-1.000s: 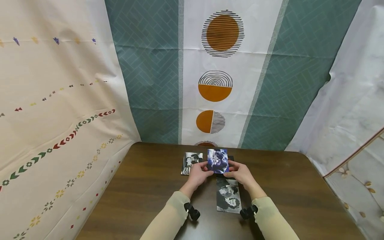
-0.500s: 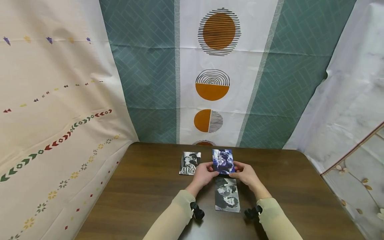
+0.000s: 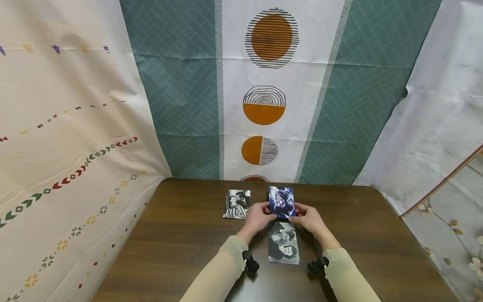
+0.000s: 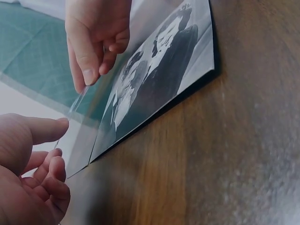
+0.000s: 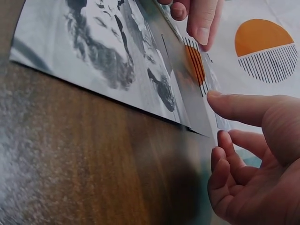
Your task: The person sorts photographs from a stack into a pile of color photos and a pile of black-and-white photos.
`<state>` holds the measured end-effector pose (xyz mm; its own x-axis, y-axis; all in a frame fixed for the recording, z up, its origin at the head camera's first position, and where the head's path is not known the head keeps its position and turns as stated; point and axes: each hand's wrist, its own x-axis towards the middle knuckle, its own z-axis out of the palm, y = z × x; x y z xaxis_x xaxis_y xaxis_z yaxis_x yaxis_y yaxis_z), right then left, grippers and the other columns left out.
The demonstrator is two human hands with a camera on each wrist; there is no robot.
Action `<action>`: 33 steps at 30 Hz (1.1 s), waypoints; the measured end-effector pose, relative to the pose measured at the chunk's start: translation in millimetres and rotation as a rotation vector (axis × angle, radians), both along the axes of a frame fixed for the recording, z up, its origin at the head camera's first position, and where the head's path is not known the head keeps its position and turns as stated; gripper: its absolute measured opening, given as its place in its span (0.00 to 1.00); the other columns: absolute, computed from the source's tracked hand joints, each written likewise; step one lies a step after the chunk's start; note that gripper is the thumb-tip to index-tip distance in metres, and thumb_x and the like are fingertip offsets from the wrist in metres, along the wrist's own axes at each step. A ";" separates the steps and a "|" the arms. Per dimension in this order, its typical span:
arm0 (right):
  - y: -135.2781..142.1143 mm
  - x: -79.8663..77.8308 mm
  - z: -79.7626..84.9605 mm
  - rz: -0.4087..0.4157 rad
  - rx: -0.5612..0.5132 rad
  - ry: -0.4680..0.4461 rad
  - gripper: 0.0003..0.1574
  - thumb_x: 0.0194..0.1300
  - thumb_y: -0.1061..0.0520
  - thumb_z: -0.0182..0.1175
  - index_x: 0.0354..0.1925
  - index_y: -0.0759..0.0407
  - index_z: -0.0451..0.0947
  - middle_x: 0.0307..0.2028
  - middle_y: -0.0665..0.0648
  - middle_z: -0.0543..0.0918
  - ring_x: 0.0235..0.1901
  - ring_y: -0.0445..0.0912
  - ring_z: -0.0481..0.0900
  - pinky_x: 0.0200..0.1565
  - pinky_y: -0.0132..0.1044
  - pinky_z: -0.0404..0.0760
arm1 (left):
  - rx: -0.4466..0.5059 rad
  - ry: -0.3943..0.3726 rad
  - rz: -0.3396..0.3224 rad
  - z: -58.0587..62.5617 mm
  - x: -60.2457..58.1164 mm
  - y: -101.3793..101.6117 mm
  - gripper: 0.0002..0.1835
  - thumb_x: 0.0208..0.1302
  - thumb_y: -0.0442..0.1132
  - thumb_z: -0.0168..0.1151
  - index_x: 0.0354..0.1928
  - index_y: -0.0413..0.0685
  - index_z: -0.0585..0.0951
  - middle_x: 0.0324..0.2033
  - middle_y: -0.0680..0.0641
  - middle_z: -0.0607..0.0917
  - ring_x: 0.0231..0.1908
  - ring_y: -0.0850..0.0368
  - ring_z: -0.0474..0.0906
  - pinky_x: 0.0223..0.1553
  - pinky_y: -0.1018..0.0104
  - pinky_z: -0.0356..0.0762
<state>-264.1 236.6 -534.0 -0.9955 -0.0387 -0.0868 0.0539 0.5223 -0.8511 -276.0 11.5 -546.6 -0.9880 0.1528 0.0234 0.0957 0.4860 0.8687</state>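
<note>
A small blue-and-white picture card (image 3: 282, 202) is held between both hands by its lower sides in the head view. My left hand (image 3: 258, 218) pinches the left lower corner and my right hand (image 3: 310, 220) the right one, thumbs on the near face. A dark edge shows just behind the card's left side. Right below it, a black-and-white photo (image 3: 284, 245) of two heads lies on the table. In the wrist views the pinched piece appears as a thin glossy edge between the thumbs, beside the black-and-white photo (image 4: 154, 61).
Left of the hands, a small stack of black-and-white photos (image 3: 237, 204) lies on the brown wooden table (image 3: 181, 243). Behind the table's far edge hangs a green and white cloth (image 3: 188, 105) with orange circles. More patterned cloth hangs at both sides.
Both hands have shifted the blue card a little to the right, now lined up above the black-and-white photo. The dark piece seen behind its right side is now mostly covered. The view has drifted slightly.
</note>
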 end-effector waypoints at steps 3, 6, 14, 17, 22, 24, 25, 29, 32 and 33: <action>-1.1 -0.4 -1.6 -0.009 0.006 -0.005 0.46 0.59 0.59 0.80 0.72 0.68 0.74 0.52 0.65 0.84 0.49 0.55 0.78 0.44 0.39 0.77 | -0.005 -0.002 0.006 -1.2 -0.7 0.5 0.32 0.65 0.40 0.79 0.69 0.39 0.81 0.31 0.56 0.79 0.27 0.60 0.68 0.33 0.65 0.69; -1.6 -1.1 -3.6 -0.009 0.012 0.003 0.46 0.59 0.59 0.80 0.72 0.69 0.74 0.52 0.65 0.84 0.48 0.55 0.78 0.44 0.40 0.78 | -0.001 0.003 0.016 -3.4 -2.0 1.5 0.32 0.64 0.39 0.79 0.69 0.37 0.81 0.31 0.55 0.79 0.28 0.60 0.69 0.35 0.65 0.70; -2.9 -4.0 -12.9 -0.030 0.007 0.000 0.45 0.58 0.60 0.80 0.71 0.69 0.76 0.51 0.63 0.85 0.48 0.54 0.79 0.44 0.39 0.78 | -0.039 0.020 0.038 -12.2 -2.8 1.0 0.31 0.62 0.38 0.80 0.66 0.38 0.84 0.30 0.56 0.80 0.30 0.61 0.72 0.39 0.64 0.74; -4.0 -4.2 -14.4 -0.030 0.016 0.001 0.45 0.59 0.59 0.80 0.71 0.69 0.76 0.51 0.63 0.84 0.48 0.54 0.79 0.44 0.39 0.78 | -0.059 0.027 0.042 -13.7 -2.6 0.3 0.31 0.62 0.39 0.80 0.66 0.38 0.84 0.30 0.56 0.80 0.30 0.62 0.72 0.39 0.64 0.74; -6.4 -4.5 -14.9 -0.032 0.048 -0.003 0.46 0.58 0.58 0.80 0.71 0.68 0.76 0.52 0.63 0.84 0.48 0.54 0.79 0.46 0.41 0.79 | -0.084 0.026 0.051 -14.0 -2.4 -0.6 0.31 0.62 0.40 0.81 0.65 0.39 0.84 0.30 0.56 0.81 0.30 0.62 0.73 0.40 0.63 0.75; -7.3 -4.3 -14.4 -0.033 0.063 -0.008 0.46 0.58 0.57 0.79 0.71 0.68 0.75 0.53 0.63 0.84 0.48 0.54 0.79 0.47 0.44 0.79 | -0.095 0.026 0.055 -14.5 -2.6 -0.8 0.30 0.61 0.41 0.81 0.65 0.40 0.85 0.30 0.57 0.81 0.30 0.62 0.73 0.40 0.63 0.76; -7.8 -4.1 -14.1 -0.036 0.068 -0.012 0.46 0.58 0.57 0.79 0.71 0.68 0.76 0.53 0.63 0.84 0.48 0.54 0.79 0.48 0.45 0.79 | -0.100 0.027 0.055 -14.7 -2.8 -0.8 0.30 0.61 0.41 0.81 0.65 0.40 0.85 0.30 0.57 0.82 0.30 0.62 0.73 0.40 0.63 0.76; -9.2 -4.3 -14.2 -0.035 0.092 -0.019 0.45 0.58 0.56 0.79 0.71 0.67 0.76 0.54 0.63 0.84 0.48 0.55 0.79 0.51 0.50 0.80 | -0.118 0.031 0.056 -15.2 -3.3 -0.8 0.30 0.61 0.41 0.81 0.65 0.40 0.85 0.30 0.57 0.82 0.29 0.62 0.73 0.38 0.63 0.75; -9.6 -5.0 -14.6 -0.036 0.103 -0.018 0.45 0.58 0.56 0.79 0.70 0.67 0.77 0.54 0.64 0.85 0.49 0.55 0.79 0.53 0.53 0.81 | -0.131 0.022 0.055 -15.1 -3.9 -0.6 0.30 0.61 0.41 0.81 0.65 0.40 0.85 0.29 0.58 0.81 0.28 0.62 0.72 0.37 0.64 0.73; -9.7 -5.2 -14.6 -0.038 0.106 -0.018 0.45 0.58 0.56 0.79 0.70 0.67 0.77 0.54 0.64 0.85 0.49 0.56 0.79 0.54 0.54 0.81 | -0.134 0.018 0.054 -15.1 -4.1 -0.5 0.30 0.61 0.42 0.81 0.65 0.41 0.85 0.28 0.58 0.80 0.28 0.62 0.72 0.37 0.64 0.73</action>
<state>-269.3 226.9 -548.7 -0.9943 0.0095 -0.1064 0.0903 0.6070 -0.7896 -280.2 11.0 -561.7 -0.9945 0.1020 0.0246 0.0815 0.6026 0.7939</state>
